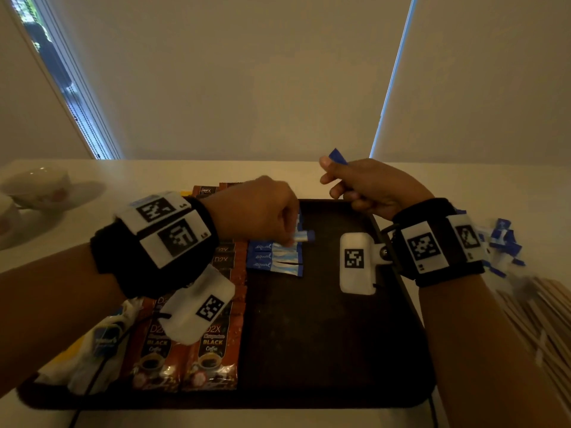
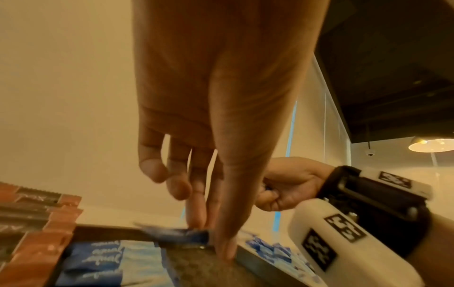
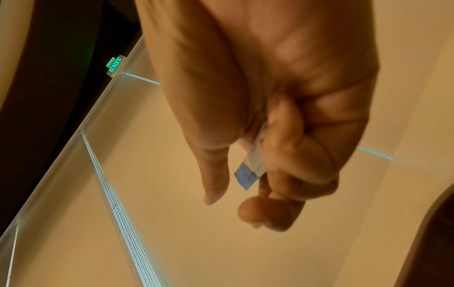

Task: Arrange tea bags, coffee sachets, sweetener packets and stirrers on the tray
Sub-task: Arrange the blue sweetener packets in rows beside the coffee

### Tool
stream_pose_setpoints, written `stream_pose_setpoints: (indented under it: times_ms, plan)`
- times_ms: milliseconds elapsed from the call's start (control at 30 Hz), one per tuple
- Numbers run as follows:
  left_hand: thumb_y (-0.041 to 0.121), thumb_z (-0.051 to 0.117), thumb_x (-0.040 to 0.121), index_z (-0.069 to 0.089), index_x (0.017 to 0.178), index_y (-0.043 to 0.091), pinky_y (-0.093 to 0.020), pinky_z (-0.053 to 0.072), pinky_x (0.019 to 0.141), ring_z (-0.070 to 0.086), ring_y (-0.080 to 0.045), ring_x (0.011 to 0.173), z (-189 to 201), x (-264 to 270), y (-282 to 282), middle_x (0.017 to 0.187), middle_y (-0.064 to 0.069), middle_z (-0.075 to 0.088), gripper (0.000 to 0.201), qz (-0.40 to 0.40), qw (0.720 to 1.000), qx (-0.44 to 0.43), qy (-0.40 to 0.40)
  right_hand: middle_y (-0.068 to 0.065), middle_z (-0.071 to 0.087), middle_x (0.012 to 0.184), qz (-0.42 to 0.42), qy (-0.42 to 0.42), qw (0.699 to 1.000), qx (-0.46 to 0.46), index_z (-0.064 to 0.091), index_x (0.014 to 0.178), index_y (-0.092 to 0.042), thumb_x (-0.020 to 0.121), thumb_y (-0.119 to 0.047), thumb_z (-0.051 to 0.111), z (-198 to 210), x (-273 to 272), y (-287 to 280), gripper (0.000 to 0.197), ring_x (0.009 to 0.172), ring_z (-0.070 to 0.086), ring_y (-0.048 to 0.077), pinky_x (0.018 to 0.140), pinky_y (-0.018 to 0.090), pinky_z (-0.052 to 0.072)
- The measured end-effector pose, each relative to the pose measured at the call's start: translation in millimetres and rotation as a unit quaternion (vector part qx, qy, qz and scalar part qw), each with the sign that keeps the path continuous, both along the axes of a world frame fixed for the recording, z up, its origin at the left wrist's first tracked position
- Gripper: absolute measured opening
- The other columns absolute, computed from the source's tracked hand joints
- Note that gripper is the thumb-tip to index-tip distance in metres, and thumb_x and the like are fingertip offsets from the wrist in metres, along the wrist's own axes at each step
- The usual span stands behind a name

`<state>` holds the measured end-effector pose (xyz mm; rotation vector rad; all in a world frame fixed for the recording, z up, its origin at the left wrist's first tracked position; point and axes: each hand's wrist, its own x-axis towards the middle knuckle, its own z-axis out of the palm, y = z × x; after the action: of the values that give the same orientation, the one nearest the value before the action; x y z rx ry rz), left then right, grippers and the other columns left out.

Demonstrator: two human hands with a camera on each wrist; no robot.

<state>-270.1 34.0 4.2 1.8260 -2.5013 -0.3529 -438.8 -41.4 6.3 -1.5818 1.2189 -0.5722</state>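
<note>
A dark tray (image 1: 324, 335) lies on the table. Red coffee sachets (image 1: 213, 344) lie in a column on its left part, with white tea bags (image 1: 92, 359) further left. A row of blue sweetener packets (image 1: 275, 257) lies in the tray's middle. My left hand (image 1: 265, 211) pinches one sweetener packet (image 1: 304, 236) (image 2: 176, 234) at the far end of that row, just above the tray. My right hand (image 1: 364, 186) is raised over the tray's far right corner and grips another blue sweetener packet (image 1: 337, 156) (image 3: 248, 174).
A loose heap of blue sweetener packets (image 1: 503, 242) and a bundle of wooden stirrers (image 1: 537, 313) lie on the table right of the tray. A cup on a saucer (image 1: 40, 186) stands at the far left. More coffee sachets (image 1: 210, 190) lie beyond the tray.
</note>
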Motion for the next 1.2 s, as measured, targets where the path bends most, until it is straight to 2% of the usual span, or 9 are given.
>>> stream_pose_setpoints:
  times_ms: [100,200,333,467,600,900,1033,1100,1200]
  plan:
    - [0.036,0.068,0.082,0.066,0.1,0.017,-0.012,0.041,0.064,0.054,-0.003,0.079,-8.8,-8.9,7.5,0.091,0.01,0.06,0.026,-0.044,0.992,0.077,-0.094,0.003,0.053,0.07,-0.023,-0.026,0.999,0.042,0.05,0.092,-0.017,0.095,-0.047,0.044,-1.8,2.0,-1.6,0.031,0.038,0.03,0.004,0.032,0.012,0.023]
    - [0.037,0.067,0.083,0.061,0.111,0.015,-0.028,0.052,0.08,0.058,-0.013,0.095,-16.1,-19.3,14.2,0.107,0.001,0.062,0.036,-0.053,0.981,0.088,-0.164,0.008,0.052,0.066,-0.038,-0.085,0.992,0.087,0.042,0.091,-0.013,0.095,-0.031,0.039,-0.2,3.6,0.4,0.018,0.033,0.029,0.006,0.032,0.013,0.02]
    - [0.042,0.067,0.082,0.055,0.117,0.015,-0.034,0.051,0.085,0.057,-0.02,0.1,-18.4,-23.0,17.6,0.115,-0.004,0.057,0.046,-0.053,0.971,0.09,-0.215,0.005,0.051,0.065,-0.02,-0.068,0.993,0.095,0.047,0.095,-0.009,0.09,-0.02,0.04,0.5,1.9,-0.1,0.013,0.037,0.03,0.007,0.033,0.014,0.021]
    - [0.039,0.066,0.084,0.056,0.116,0.014,-0.037,0.052,0.087,0.057,-0.021,0.103,-20.0,-22.8,17.1,0.116,-0.005,0.059,0.042,-0.052,0.975,0.091,-0.196,0.003,0.051,0.067,0.007,-0.044,0.997,0.066,0.056,0.088,-0.01,0.093,-0.012,0.048,0.1,2.2,0.6,0.01,0.046,0.036,0.006,0.035,0.013,0.032]
    - [0.033,0.066,0.086,0.053,0.12,0.014,-0.032,0.049,0.088,0.054,-0.021,0.11,-22.5,-25.0,15.8,0.122,-0.005,0.055,0.041,-0.048,0.979,0.088,-0.175,0.002,0.06,0.075,0.029,-0.015,0.999,0.036,0.063,0.099,-0.01,0.093,-0.007,0.051,-0.2,-0.3,2.4,0.015,0.059,0.05,0.006,0.043,0.011,0.045]
    - [0.029,0.067,0.085,0.056,0.115,0.009,-0.03,0.048,0.089,0.056,-0.021,0.108,-25.1,-22.1,8.9,0.117,-0.006,0.057,0.037,-0.03,0.983,0.093,-0.156,0.003,0.07,0.083,0.055,-0.003,0.998,0.035,0.065,0.097,-0.011,0.082,-0.011,0.069,-1.7,-7.4,-1.0,0.016,0.064,0.058,0.005,0.053,0.012,0.049]
    - [0.034,0.069,0.082,0.062,0.091,0.012,-0.018,0.042,0.061,0.058,-0.012,0.076,-10.5,-8.9,0.2,0.089,0.0,0.063,0.025,0.03,0.998,-0.019,-0.05,0.0,0.068,0.075,0.067,0.001,0.997,0.031,0.067,0.088,-0.011,0.079,-0.01,0.071,-2.8,-8.2,-0.9,0.009,0.063,0.058,0.004,0.054,0.012,0.049]
    - [0.036,0.071,0.079,0.059,0.091,0.015,-0.022,0.038,0.062,0.054,-0.012,0.077,-0.8,-4.4,-5.3,0.088,0.003,0.059,0.027,0.058,0.99,-0.121,0.032,-0.001,0.067,0.069,0.073,-0.006,0.997,0.031,0.068,0.085,-0.01,0.077,-0.008,0.072,-3.3,-7.9,-0.8,0.009,0.059,0.059,0.004,0.053,0.013,0.05]
    - [0.037,0.073,0.077,0.057,0.099,0.016,-0.027,0.04,0.069,0.05,-0.012,0.084,1.7,-4.7,-8.8,0.098,0.002,0.058,0.034,0.042,0.983,-0.172,0.053,-0.004,0.067,0.061,0.087,-0.007,0.995,0.037,0.068,0.083,-0.009,0.074,-0.009,0.074,-2.8,-5.5,0.8,0.01,0.056,0.061,0.003,0.053,0.013,0.051]
